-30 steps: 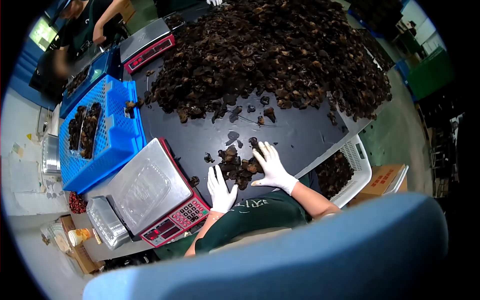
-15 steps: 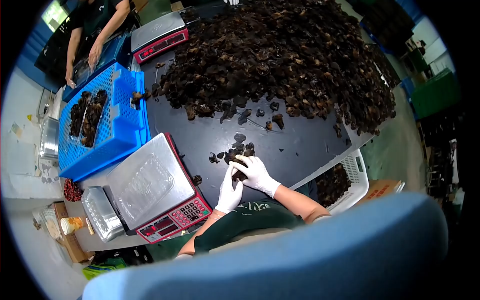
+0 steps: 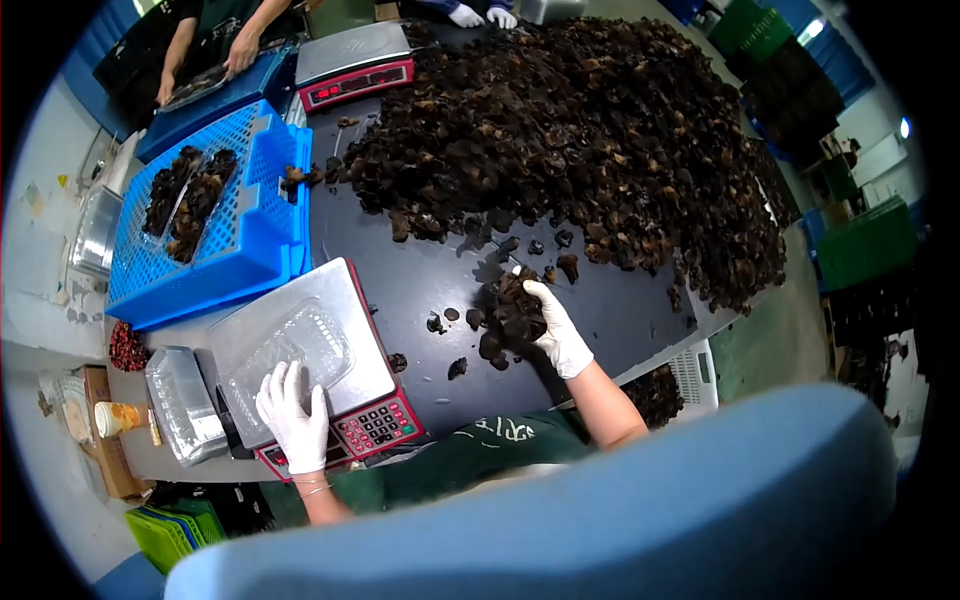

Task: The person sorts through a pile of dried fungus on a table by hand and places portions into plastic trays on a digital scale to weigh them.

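In white gloves, both my hands are in the head view. My right hand [image 3: 563, 335] is closed around a bunch of dark wood ear mushrooms [image 3: 512, 312] above the black table [image 3: 430, 375]; its fingertips are partly hidden by them. My left hand [image 3: 293, 415], fingers stretched out, is over the near edge of a clear plastic tray [image 3: 318, 340] on the metal plate of a red-framed scale [image 3: 368, 375]. Whether it touches the tray I cannot tell. A few loose mushroom pieces [image 3: 457, 368] lie between the scale and my right hand.
A large mushroom heap [image 3: 600, 130] covers the table's far side. Left stands a blue crate [image 3: 270, 225] holding filled trays [image 3: 190, 205]. Stacked clear trays [image 3: 185, 405] lie left of the scale. Behind are a second scale [image 3: 355, 60] and co-workers' hands [image 3: 242, 50]. A white basket [image 3: 690, 375] stands right.
My hands have separated. The left has moved left to the tray on the scale; the right has lifted a bunch of mushrooms slightly up and right. Another person's gloved hands show more at the back.
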### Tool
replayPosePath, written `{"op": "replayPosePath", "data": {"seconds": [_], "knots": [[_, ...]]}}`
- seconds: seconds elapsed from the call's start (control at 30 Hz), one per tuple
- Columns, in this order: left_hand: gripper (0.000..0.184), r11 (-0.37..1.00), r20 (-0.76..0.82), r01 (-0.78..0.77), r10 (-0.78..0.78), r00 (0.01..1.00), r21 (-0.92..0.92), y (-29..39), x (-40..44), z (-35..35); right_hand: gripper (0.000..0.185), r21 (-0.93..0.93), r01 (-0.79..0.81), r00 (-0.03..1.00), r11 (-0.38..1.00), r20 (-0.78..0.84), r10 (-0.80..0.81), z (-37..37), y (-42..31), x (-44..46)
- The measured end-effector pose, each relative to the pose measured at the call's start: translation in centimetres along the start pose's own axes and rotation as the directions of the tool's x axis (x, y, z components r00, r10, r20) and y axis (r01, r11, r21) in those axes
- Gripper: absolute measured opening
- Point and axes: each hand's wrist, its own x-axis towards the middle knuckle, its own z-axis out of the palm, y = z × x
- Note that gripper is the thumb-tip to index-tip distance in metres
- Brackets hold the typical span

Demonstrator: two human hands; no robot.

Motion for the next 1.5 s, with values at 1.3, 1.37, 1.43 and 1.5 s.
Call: {"op": "replayPosePath", "data": {"seconds": [1.3, 1.37, 1.43, 1.5], "knots": [[0.017, 0.834, -0.072, -0.186, 0.174, 0.982, -0.52, 3.6, -0.3, -0.4, 0.027, -0.721, 0.47, 0.881, 0.51, 0.417, -0.222, 5.6, 3.8, 5.6], [0.015, 0.814, -0.083, -0.141, 0.114, 0.99, -0.563, 3.0, 0.4, -1.4, 0.025, -0.8, 0.485, 0.866, 0.354, 0.383, -0.32, 2.5, 3.2, 5.2], [0.019, 0.851, -0.165, -0.115, 0.034, 0.986, -0.512, 1.6, 1.3, -1.5, 0.024, -0.867, 0.452, 0.855, 0.209, 0.355, -0.377, -0.5, 2.8, 4.9], [0.027, 0.888, -0.167, -0.074, -0.003, 0.986, -0.454, 0.4, 3.1, -1.3, 0.023, -0.892, 0.417, 0.858, 0.175, 0.323, -0.4, -2.3, 3.0, 4.3]]}}
